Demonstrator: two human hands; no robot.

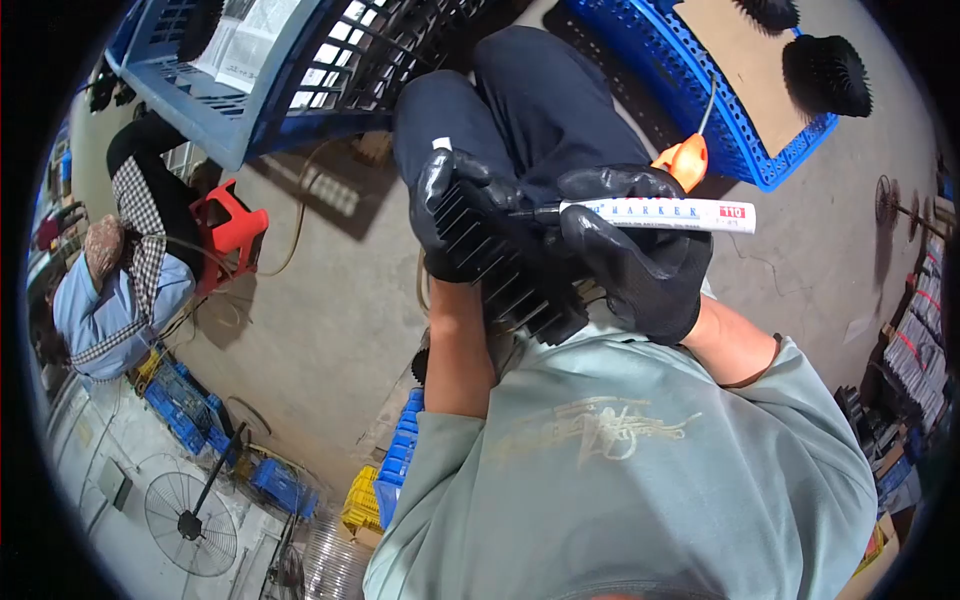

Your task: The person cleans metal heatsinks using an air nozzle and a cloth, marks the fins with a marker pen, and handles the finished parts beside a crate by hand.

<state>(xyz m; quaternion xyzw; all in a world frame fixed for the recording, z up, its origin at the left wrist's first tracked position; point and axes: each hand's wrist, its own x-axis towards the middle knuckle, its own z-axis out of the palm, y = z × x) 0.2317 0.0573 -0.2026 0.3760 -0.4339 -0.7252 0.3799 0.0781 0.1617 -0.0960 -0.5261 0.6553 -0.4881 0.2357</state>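
Observation:
My left hand (440, 225), in a black glove, is closed around a black finned metal part that looks like a heat sink (525, 285). Its long parallel fins face up over my lap. A small white patch (442, 144) shows by the fingertips of that hand. In my gloved right hand (640, 255) a white marker pen (665, 214) is gripped, its dark tip pointing left at the finned part. Whether the tip touches the part I cannot tell. An orange-handled tool with a thin metal shaft (685, 162) sticks out just beyond my right fingers; what supports it is hidden.
A blue-grey plastic crate (235, 130) with papers stands ahead left. Ahead right, a blue basket (765, 170) bears cardboard and black finned parts (825, 75). To the left a person (130, 290) sits by a red stool (230, 235). A standing fan (190, 522) is behind left.

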